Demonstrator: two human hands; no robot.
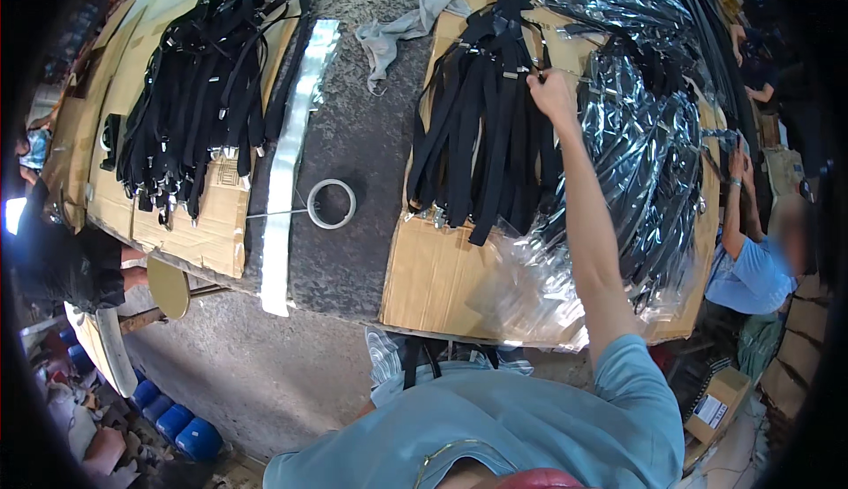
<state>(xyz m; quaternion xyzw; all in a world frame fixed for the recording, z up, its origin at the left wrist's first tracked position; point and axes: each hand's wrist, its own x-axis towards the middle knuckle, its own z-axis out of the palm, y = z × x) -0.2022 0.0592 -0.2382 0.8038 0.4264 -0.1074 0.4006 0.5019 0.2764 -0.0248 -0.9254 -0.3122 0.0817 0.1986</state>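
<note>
My right hand [555,98] reaches forward over the table and is closed at the upper right edge of a pile of black suspenders [481,122]. Its fingertips pinch one black strap near a metal buckle. The pile lies spread on a cardboard sheet [424,286], straps toward me and metal clips at their near ends. Right beside my forearm is a large heap of black suspenders in clear plastic sleeves [640,171]. My left hand does not show; only a bit of that arm appears low, by my shirt.
Another pile of black suspenders [199,91] lies on cardboard at the left. Between the piles are a shiny silver strip [291,162], a white ring-shaped roll [331,204] and a grey cloth [402,34]. A person in blue [751,268] works at the right. A round stool [168,288] stands left.
</note>
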